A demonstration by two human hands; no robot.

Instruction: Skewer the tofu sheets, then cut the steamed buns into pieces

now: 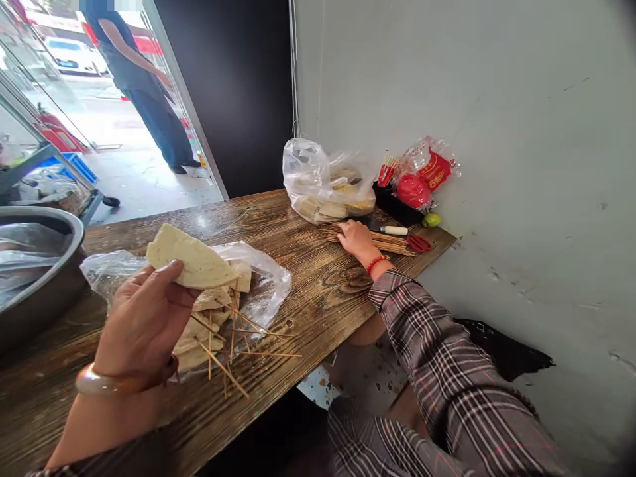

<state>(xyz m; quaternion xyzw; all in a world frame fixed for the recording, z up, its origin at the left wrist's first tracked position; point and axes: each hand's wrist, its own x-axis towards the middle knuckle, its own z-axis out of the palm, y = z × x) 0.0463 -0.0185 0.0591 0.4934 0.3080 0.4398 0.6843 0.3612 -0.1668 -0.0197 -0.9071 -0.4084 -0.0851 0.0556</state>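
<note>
My left hand (149, 318) is closed on a flat, pale tofu-like slice (191, 257), held up above a plastic sheet (268, 281). On that sheet lie more pale pieces (191, 351), several with thin wooden skewers (258, 324) sticking out to the right. Further back, my right hand (356, 240) rests on a bundle of loose skewers (392, 246); its fingers are bent down at the bundle's left end, and whether they grip any is too small to tell. A knife with a pale handle (395, 230) and red-handled scissors (420, 244) lie beside the bundle.
A plastic bag of pale pieces (330, 189) stands at the back of the wooden table (318, 298). Near the wall are a black tray (397, 205), red packages (415, 189) and a green fruit (432, 219). A large metal basin (74, 245) sits left. A person (144, 86) stands outside the doorway.
</note>
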